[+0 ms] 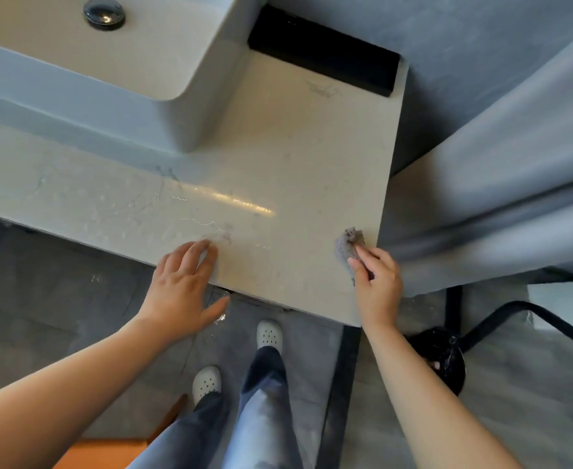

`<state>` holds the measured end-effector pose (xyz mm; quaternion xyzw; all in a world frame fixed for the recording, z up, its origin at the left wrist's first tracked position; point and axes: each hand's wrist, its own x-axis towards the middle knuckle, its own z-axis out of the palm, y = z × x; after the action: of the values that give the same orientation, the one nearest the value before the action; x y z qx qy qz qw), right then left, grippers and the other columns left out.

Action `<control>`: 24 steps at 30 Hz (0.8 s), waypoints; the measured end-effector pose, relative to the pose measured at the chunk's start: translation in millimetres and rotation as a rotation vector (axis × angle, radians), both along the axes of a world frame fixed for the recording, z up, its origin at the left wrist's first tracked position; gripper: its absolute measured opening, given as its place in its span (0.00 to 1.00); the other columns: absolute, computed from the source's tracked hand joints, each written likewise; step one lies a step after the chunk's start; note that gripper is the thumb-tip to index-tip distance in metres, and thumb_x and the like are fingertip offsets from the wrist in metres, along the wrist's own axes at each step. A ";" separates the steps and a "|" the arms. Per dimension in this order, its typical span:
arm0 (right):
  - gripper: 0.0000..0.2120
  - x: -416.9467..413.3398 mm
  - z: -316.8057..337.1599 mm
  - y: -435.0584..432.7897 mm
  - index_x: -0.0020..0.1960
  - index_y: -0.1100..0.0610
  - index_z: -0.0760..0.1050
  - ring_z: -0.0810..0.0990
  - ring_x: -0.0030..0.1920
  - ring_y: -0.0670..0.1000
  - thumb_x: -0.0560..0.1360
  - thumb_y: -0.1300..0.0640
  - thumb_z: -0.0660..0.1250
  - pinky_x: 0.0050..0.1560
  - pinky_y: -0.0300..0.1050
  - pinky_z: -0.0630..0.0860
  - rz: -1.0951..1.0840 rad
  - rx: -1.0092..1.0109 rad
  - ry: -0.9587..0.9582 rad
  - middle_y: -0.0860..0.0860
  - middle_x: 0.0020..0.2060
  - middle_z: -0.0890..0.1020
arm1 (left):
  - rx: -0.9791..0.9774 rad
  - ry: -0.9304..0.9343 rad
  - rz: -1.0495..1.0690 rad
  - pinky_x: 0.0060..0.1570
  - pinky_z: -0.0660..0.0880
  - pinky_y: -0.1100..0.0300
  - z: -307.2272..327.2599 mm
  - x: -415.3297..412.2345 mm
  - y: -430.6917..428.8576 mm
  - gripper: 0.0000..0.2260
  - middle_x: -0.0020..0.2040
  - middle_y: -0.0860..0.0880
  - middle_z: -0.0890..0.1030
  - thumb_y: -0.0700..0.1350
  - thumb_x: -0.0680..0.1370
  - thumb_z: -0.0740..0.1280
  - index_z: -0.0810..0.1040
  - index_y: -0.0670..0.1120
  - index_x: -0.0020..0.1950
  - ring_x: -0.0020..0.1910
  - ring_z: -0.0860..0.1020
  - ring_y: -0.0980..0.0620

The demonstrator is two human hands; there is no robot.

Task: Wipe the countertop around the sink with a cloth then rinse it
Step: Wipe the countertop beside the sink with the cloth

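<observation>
Where the person stands: at the front edge of the one pale countertop (278, 157), two white shoes (269, 333) on the grey floor (58, 282) below.
In use: one cloth (347, 243), grey and bunched into a small crumpled wad, lying on the countertop near its front right corner.
Right side: the right hand (378, 286) has its fingers curled over the near side of the cloth, gripping it against the surface.
Left side: the left hand (180, 286) lies flat on the front edge with its fingers straight, thumb hanging below, holding nothing.
Back left: one white sink (75, 62) with rounded corners and one dark round drain plug (104, 13).
Wet patch: water beads (109, 204) and streaks in front of the sink.
Elsewhere: one black box (322, 52) at the countertop's back; one black bin (444, 360) on the floor, right.
</observation>
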<state>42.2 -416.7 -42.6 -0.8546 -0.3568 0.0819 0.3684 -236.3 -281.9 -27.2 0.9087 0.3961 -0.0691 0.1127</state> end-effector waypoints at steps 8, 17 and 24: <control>0.12 -72.9 -4.0 -25.7 0.57 0.57 0.81 0.74 0.52 0.49 0.74 0.61 0.70 0.55 0.31 0.69 -0.024 0.023 -0.031 0.50 0.51 0.80 | -0.003 -0.004 -0.018 0.66 0.62 0.41 -5.9 -2.4 -0.9 0.40 0.71 0.40 0.66 0.67 0.70 0.55 0.64 0.40 0.73 0.69 0.63 0.38; 0.12 -87.2 27.2 -32.3 0.56 0.57 0.81 0.76 0.49 0.47 0.73 0.61 0.71 0.50 0.27 0.69 0.116 0.026 0.092 0.44 0.46 0.78 | -0.016 0.005 -0.019 0.66 0.62 0.41 -2.4 -2.5 0.7 0.41 0.72 0.40 0.66 0.67 0.69 0.54 0.64 0.41 0.73 0.70 0.62 0.38; 0.12 -19.3 7.9 14.8 0.56 0.59 0.81 0.77 0.51 0.57 0.73 0.61 0.70 0.51 0.44 0.72 -0.096 0.019 0.034 0.54 0.49 0.80 | -0.004 -0.008 -0.014 0.66 0.62 0.41 -6.3 -2.1 -2.0 0.41 0.72 0.40 0.66 0.67 0.69 0.55 0.64 0.40 0.73 0.69 0.63 0.38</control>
<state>22.9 -401.9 -34.7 -0.8656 -0.3100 0.0752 0.3859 -238.3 -283.9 -33.5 0.9115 0.3890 -0.0671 0.1155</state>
